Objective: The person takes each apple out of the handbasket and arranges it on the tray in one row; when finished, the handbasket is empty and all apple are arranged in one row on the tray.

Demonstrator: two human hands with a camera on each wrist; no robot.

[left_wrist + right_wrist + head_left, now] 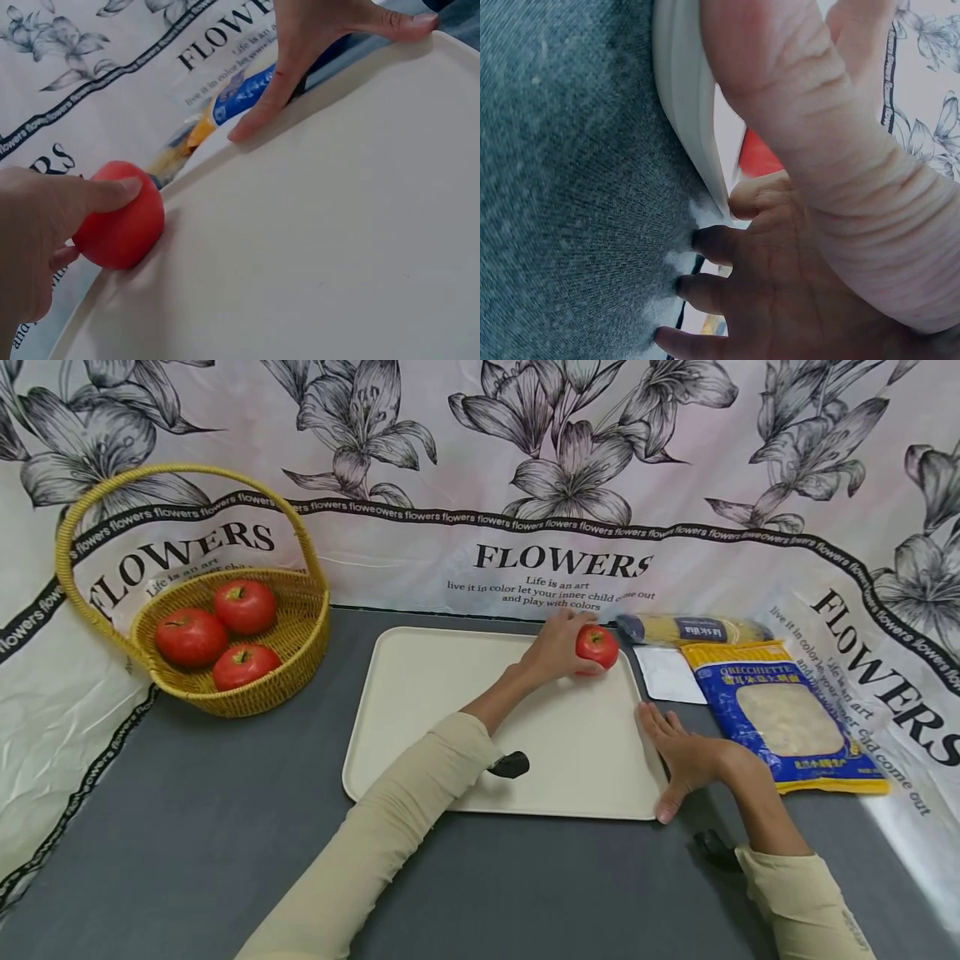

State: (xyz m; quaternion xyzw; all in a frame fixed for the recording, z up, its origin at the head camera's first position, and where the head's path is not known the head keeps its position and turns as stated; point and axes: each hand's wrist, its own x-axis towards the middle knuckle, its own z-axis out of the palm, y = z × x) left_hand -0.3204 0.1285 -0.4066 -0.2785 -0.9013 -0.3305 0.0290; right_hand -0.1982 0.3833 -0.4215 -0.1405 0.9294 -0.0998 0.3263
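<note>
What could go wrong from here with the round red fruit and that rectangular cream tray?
The round red fruit might roll off if released, as the left hand holds it near the far right corner of the rectangular cream tray. The right hand touches the tray on its right side, so a push could shift it.

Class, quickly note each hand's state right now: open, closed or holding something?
Left hand: closed, holding a red fruit.
Right hand: open, touching the tray.

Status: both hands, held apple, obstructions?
Left hand grips apple at far right corner of tray. Right hand against its right edge. Orecchiette bag right of tray, not on it.
</note>
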